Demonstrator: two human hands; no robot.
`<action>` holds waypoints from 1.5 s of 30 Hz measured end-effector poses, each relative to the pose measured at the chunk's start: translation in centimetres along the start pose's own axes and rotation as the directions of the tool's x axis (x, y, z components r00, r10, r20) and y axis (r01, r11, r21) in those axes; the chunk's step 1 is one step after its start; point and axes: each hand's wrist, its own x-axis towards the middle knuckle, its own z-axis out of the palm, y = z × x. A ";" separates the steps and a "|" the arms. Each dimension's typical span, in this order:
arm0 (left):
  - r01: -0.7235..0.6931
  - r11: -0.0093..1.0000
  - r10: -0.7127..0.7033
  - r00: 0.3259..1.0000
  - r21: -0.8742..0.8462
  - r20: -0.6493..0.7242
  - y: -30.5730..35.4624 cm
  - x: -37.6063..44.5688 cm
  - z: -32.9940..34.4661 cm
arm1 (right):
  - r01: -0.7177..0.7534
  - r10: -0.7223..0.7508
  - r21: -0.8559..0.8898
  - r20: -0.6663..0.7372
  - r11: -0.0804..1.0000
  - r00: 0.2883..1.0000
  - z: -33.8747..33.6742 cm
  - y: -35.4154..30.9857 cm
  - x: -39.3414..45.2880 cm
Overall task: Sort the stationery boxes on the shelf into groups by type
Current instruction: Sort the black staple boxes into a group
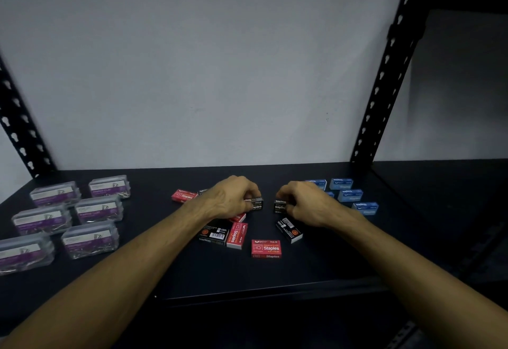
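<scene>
With red and black still mixed mid-shelf (275,274), 1 black staple box is pinched by each curled hand, left (233,197) and right (305,203), and a separate black spot is needed next.

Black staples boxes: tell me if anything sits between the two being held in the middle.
Nothing visible does. The left hand grips one black staples box, the right hand grips another black box, and only bare shelf shows in the gap between them.

I see open shelf (275,274) in front of the staple boxes (266,248); clip boxes (90,238) block their left, blue boxes (350,195) their right.
</scene>
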 end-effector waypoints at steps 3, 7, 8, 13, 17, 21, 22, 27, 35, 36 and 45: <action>-0.008 1.000 0.008 1.000 -0.022 0.000 0.0 0.2 -0.3 | 0.011 -0.011 0.008 -0.007 1.000 1.000 -0.1 0.4 0.5; 0.017 0.991 -0.025 0.998 -0.129 -0.062 -0.2 1.1 -1.4 | -0.007 0.008 0.023 -0.064 1.000 0.998 -1.1 0.9 1.6; 0.025 0.989 -0.036 0.997 -0.143 -0.074 -0.3 1.5 -1.7 | -0.013 0.015 0.021 -0.079 1.000 0.997 -1.3 1.1 2.0; 0.046 0.991 -0.058 0.994 -0.124 -0.098 -0.4 3.3 -2.3 | -0.064 0.066 0.028 -0.091 0.998 0.994 -1.7 2.2 4.1; 0.053 0.994 -0.062 0.993 -0.093 -0.098 -0.1 4.5 -1.8 | -0.093 0.093 0.013 -0.066 0.996 0.993 -1.2 2.9 5.4; 0.056 0.997 -0.061 0.993 -0.054 -0.100 -0.1 5.3 -1.0 | -0.091 0.091 0.002 -0.046 0.996 0.995 -0.5 3.4 6.2; 0.055 0.997 -0.059 0.993 -0.046 -0.099 -0.1 5.4 -0.8 | -0.088 0.088 -0.001 -0.044 0.996 0.995 -0.4 3.5 6.4; 0.060 0.997 -0.064 0.993 -0.049 -0.101 -0.4 5.8 -0.3 | -0.072 0.072 0.005 -0.039 0.997 0.997 -0.3 3.9 6.8; 0.054 0.998 -0.058 0.995 -0.045 -0.087 -0.7 5.9 -0.2 | -0.063 0.063 0.005 -0.046 0.998 0.997 0.0 4.3 7.0; 0.054 0.997 -0.058 0.995 -0.048 -0.084 -0.7 5.9 -0.2 | -0.061 0.060 -0.004 -0.048 0.998 0.997 -0.1 4.3 7.0; 0.048 0.997 -0.053 0.996 -0.066 -0.076 -1.3 5.8 0.0 | -0.040 0.036 -0.054 -0.070 0.998 0.997 -1.1 4.2 6.3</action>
